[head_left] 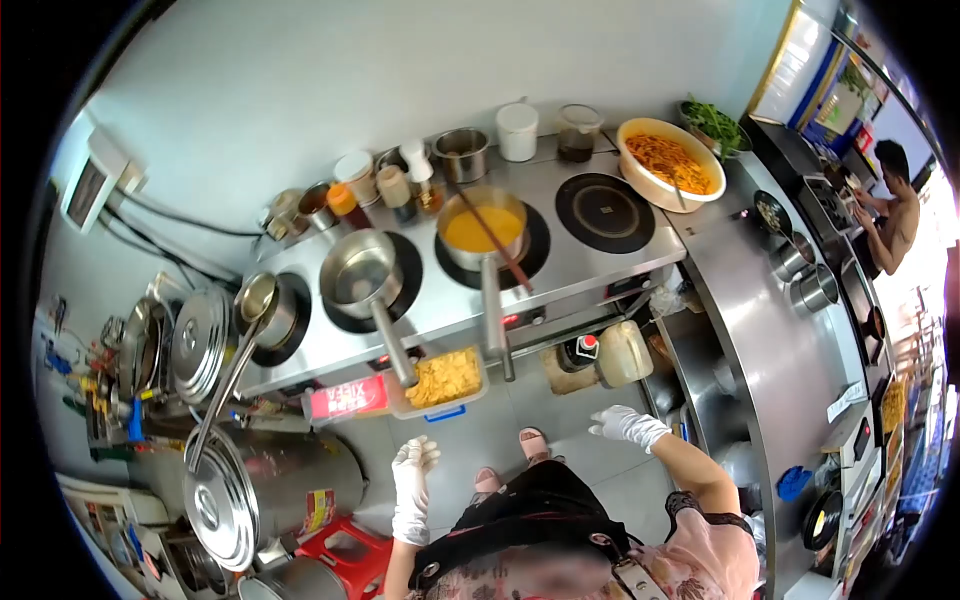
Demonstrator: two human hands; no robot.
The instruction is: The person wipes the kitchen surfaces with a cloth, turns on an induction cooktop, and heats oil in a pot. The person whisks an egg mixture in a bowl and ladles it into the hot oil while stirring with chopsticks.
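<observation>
My left hand (412, 485), in a white glove, is raised below a plastic box of yellow pieces (443, 380), its fingers slightly curled and apart, touching nothing. My right hand (628, 425), gloved too, hangs over the floor below a pale plastic jug (625, 353), fingers loosely spread and holding nothing. On the stove top (590, 262) stands a pot of orange-yellow liquid (484, 228) with a brown stick resting across it. To its left is a steel pot (361, 272), its handle pointing toward me. A pink package (348, 398) lies beside the box.
A bowl of orange-red food (670, 165) is at the back right. Bottles and tubs line the wall. Large lidded pots (225, 500) and a red stool (350, 560) are on the left. A steel counter (770, 330) runs along the right; beyond it is another person (892, 220).
</observation>
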